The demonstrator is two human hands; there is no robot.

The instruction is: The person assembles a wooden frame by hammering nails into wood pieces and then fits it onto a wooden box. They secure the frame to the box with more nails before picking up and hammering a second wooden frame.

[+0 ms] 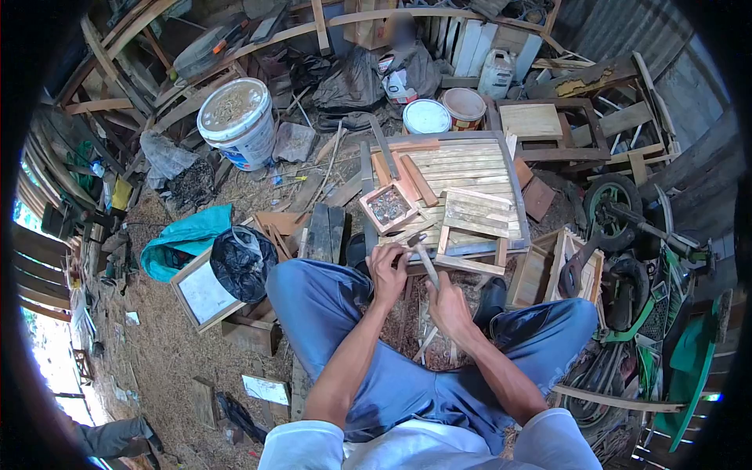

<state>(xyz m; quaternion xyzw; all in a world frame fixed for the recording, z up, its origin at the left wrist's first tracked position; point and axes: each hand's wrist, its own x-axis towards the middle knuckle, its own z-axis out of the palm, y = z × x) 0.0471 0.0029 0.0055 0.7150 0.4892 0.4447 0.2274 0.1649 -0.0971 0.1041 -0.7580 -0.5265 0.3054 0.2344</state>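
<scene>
My right hand [450, 305] is wrapped round the wooden handle of a hammer [427, 262]. The hammer's metal head is close to the fingertips of my left hand [388, 270]. The fingers of that hand are pinched together at the near edge of a slatted wooden tabletop [462, 160]; what they hold is too small to make out. On the tabletop, just right of the hammer, lies a small wooden frame with slats [476, 213]. A square wooden box [389, 205] with small, dark metal-looking pieces, perhaps nails, sits beyond my left hand.
Wood strips [419, 180] lie beside the box. A large white bucket [235, 125] and two smaller tubs stand farther back. Left are a black plastic bag [243, 262] and a teal sack [184, 239]. A motorbike [627, 274] is at right. Someone's trouser leg [117, 439] shows lower left.
</scene>
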